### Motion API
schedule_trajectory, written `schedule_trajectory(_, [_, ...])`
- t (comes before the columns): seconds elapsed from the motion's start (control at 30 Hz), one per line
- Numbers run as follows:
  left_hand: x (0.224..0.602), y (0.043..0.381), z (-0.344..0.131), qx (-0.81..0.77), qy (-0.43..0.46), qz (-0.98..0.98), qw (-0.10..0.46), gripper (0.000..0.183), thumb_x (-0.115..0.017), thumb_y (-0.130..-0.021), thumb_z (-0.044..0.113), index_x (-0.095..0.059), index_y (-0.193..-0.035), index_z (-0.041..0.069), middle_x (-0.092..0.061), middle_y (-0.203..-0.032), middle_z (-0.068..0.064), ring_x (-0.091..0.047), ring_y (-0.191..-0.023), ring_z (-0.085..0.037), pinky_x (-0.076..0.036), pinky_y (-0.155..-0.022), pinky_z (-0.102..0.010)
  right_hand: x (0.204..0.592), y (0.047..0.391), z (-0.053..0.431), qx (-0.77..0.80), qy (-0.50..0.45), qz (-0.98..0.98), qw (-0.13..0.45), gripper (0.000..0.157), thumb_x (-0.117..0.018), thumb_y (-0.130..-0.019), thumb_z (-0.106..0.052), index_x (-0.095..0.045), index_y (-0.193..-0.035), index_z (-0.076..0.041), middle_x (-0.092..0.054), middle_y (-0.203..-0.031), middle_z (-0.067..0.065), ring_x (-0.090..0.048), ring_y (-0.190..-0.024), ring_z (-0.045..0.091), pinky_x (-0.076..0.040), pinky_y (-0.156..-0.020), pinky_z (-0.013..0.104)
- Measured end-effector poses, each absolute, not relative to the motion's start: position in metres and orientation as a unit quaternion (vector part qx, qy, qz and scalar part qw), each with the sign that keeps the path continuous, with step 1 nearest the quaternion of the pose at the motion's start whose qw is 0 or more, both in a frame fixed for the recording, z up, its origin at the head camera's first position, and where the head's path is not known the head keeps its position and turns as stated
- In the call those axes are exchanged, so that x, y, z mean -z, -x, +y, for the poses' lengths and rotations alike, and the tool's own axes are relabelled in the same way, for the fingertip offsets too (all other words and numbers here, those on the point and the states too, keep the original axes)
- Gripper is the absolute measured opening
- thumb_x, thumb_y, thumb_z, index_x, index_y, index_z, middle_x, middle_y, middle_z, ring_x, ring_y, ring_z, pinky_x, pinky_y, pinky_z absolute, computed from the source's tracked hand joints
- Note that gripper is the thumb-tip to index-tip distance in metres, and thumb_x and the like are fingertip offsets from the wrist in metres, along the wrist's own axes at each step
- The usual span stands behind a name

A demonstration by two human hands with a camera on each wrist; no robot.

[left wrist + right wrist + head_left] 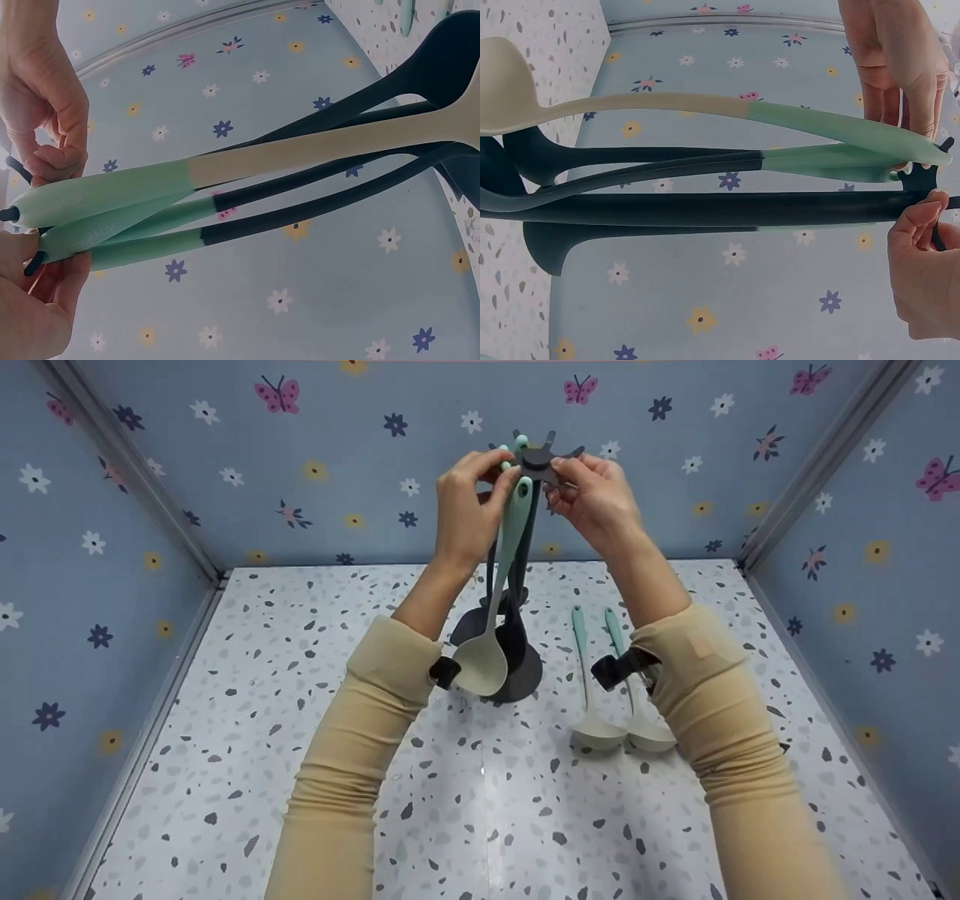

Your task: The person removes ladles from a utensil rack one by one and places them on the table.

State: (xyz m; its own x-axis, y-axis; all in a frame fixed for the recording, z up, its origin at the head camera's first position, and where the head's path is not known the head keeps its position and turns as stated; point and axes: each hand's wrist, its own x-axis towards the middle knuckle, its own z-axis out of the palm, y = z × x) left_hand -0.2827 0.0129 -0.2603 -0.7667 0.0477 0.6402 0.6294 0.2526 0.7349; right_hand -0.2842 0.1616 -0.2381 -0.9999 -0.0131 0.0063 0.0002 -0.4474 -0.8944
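A dark utensil stand [537,457] with a hooked top stands at the back middle. My right hand [596,499] pinches one of its hook arms between thumb and fingers. My left hand [466,510] pinches the mint handle end of a dark utensil [150,217] at the hooks; its head is partly hidden. In front of it hangs a cream ladle [481,664] with a mint handle, close to my left thumb. Other dark, mint-handled utensils [592,157] hang around the pole, their heads overlapping.
Two cream ladles [598,733] with mint handles lie side by side on the speckled table [247,735], to the right of the stand; the right forearm partly covers one. Flower-patterned panels [360,472] enclose the back and both sides.
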Motion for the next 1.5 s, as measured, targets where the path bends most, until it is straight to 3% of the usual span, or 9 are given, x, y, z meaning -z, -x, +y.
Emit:
schedule_trajectory(0.33, [0.263, 0.279, 0.010, 0.595, 0.207, -0.730, 0.265, 0.035, -0.056, -0.088, 0.019, -0.054, -0.116, -0.003, -0.056, -0.093, -0.009, -0.054, -0.088, -0.012, -0.049, -0.072, -0.018, 0.240, 0.287, 0.158, 0.857, 0.004, 0.516, 0.001, 0.007, -0.051, -0.089, -0.001, -0.050, -0.084, 0.005, -0.050, -0.072, 0.012, -0.046, -0.053, 0.018, -0.043, -0.049, 0.022])
schedule_trajectory(0.67, [0.288, 0.266, -0.007, 0.545, 0.199, -0.761, 0.290, 0.043, -0.057, -0.088, 0.025, -0.050, -0.122, -0.001, -0.052, -0.109, -0.010, -0.048, -0.099, -0.014, -0.042, -0.080, -0.021, 0.242, 0.287, 0.160, 0.863, -0.003, 0.506, 0.000, 0.006, -0.050, -0.089, 0.001, -0.050, -0.084, 0.005, -0.049, -0.075, 0.012, -0.046, -0.053, 0.018, -0.043, -0.049, 0.022])
schedule_trajectory(1.0, [0.332, 0.242, -0.011, 0.493, 0.217, -0.797, 0.275, 0.046, -0.062, -0.084, 0.027, -0.052, -0.117, -0.004, -0.054, -0.110, -0.014, -0.051, -0.100, -0.021, -0.040, -0.085, -0.028, 0.243, 0.286, 0.160, 0.864, 0.008, 0.503, -0.008, 0.006, -0.049, -0.089, 0.001, -0.050, -0.088, 0.006, -0.049, -0.075, 0.014, -0.046, -0.052, 0.018, -0.044, -0.049, 0.023])
schedule_trajectory(1.5, [0.399, 0.234, 0.000, 0.529, 0.177, -0.796, 0.235, 0.037, -0.072, -0.074, 0.010, -0.055, -0.104, -0.005, -0.055, -0.098, -0.017, -0.056, -0.089, -0.029, -0.045, -0.080, -0.038, 0.244, 0.286, 0.158, 0.870, 0.002, 0.492, -0.013, 0.005, -0.048, -0.089, 0.001, -0.050, -0.088, 0.006, -0.049, -0.074, 0.014, -0.045, -0.051, 0.017, -0.042, -0.048, 0.022])
